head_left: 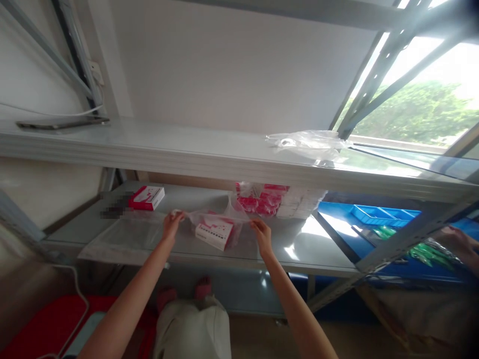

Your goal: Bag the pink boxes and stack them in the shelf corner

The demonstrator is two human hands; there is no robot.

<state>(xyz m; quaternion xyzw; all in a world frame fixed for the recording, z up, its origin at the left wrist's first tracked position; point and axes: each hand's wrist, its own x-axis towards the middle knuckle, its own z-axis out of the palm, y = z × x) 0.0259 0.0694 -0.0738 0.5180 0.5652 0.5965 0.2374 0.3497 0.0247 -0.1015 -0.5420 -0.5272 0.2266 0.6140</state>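
Observation:
A clear plastic bag [219, 219] lies on the lower grey shelf [299, 249] with a red and white box [214, 233] inside it. My left hand [172, 224] pinches the bag's left edge. My right hand [262, 235] pinches its right edge. The bag is stretched between both hands, just above the shelf surface.
Another red and white box [147, 197] sits at the shelf's back left, and a stack of clear bags [123, 237] lies beside my left hand. Bagged boxes [277, 200] pile at the back. A blue tray [385, 215] and another person's hand [462, 245] are at the right. A crumpled bag [309, 143] rests on the upper shelf.

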